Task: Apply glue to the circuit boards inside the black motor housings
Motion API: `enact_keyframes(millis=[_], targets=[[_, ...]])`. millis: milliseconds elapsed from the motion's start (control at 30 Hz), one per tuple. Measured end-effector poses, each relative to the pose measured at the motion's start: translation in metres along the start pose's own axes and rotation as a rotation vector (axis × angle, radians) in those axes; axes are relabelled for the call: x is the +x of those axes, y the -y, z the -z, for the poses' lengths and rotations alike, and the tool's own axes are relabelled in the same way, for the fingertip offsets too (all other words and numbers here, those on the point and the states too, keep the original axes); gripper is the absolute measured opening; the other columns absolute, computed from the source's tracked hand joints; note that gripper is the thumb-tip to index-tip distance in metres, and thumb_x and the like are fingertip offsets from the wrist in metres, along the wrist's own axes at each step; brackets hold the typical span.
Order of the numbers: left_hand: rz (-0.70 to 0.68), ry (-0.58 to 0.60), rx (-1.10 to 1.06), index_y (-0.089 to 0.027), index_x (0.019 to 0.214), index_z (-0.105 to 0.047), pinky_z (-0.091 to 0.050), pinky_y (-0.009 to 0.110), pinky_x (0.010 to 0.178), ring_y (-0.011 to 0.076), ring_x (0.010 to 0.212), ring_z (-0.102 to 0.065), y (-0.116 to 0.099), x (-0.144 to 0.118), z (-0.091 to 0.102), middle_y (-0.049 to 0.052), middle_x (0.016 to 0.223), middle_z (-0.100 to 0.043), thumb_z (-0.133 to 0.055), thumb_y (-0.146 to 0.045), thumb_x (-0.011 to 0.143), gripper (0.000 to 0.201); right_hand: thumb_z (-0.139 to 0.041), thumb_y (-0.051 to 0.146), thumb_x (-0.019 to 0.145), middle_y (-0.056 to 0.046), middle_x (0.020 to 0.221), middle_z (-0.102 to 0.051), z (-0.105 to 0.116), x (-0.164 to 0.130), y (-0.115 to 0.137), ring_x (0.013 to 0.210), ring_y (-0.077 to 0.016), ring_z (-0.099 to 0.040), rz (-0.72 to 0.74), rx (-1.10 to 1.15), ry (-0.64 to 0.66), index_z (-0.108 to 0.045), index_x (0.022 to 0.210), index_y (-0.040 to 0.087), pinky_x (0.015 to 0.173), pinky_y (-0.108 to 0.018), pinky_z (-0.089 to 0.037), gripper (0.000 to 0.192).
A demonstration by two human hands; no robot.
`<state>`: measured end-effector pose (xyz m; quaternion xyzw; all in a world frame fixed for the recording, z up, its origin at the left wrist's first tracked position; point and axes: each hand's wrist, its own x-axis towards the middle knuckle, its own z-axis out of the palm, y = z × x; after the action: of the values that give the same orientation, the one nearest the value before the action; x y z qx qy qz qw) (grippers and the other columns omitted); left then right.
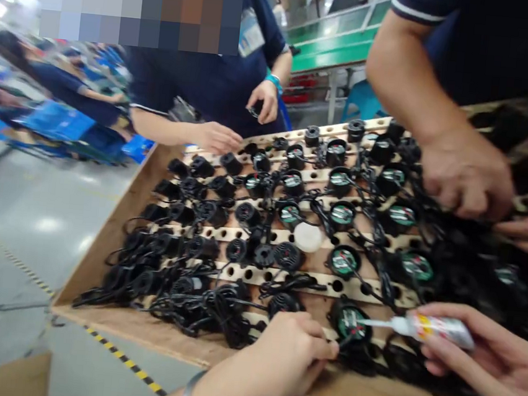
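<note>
Gripping a small glue tube, the right hand aimed its white nozzle into a black round part at the wooden tray's near edge. The left hand pinched that part's rim, fingers closed. Two co-workers' hands reached in from the far side.
</note>
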<state>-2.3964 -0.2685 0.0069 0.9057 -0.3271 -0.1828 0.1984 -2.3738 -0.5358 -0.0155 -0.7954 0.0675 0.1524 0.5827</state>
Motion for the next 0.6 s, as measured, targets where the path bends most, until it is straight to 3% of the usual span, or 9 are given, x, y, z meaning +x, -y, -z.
enact_keyframes(millis=[100,400,600], targets=[[0.0,-0.021,-0.04,-0.021,0.09,-0.065,-0.039,0.023,0.059,0.0129,0.066,-0.057,0.002,0.002,-0.004,0.0,0.072,-0.065,-0.053,-0.016,0.086,0.014,-0.068,0.049,0.073,-0.005,0.074,-0.07,0.009,-0.001,0.014,0.063,-0.0192,-0.068,-0.069,0.008,0.19,-0.064,0.098,0.024,0.059,-0.021,-0.057,0.036],[0.005,-0.033,-0.114,-0.017,0.081,-0.068,-0.044,0.023,0.061,0.0138,0.068,-0.058,-0.001,0.007,0.0,0.003,0.069,-0.064,-0.048,-0.017,0.092,0.023,-0.062,0.044,0.081,-0.001,0.079,-0.069,0.001,-0.001,0.024,0.063,-0.0144,-0.063,0.133,-0.247,0.107,-0.065,0.096,0.023,0.056,-0.023,-0.051,0.026],[0.002,-0.046,-0.112,-0.016,0.076,-0.068,-0.043,0.023,0.058,0.0131,0.065,-0.057,-0.001,0.009,0.0,0.003,0.068,-0.063,-0.049,-0.017,0.092,0.024,-0.065,0.04,0.081,0.001,0.078,-0.069,-0.003,0.003,0.027,0.061,-0.0126,-0.063,0.165,-0.268,0.086,-0.066,0.093,0.023,0.054,-0.021,-0.05,0.021]])
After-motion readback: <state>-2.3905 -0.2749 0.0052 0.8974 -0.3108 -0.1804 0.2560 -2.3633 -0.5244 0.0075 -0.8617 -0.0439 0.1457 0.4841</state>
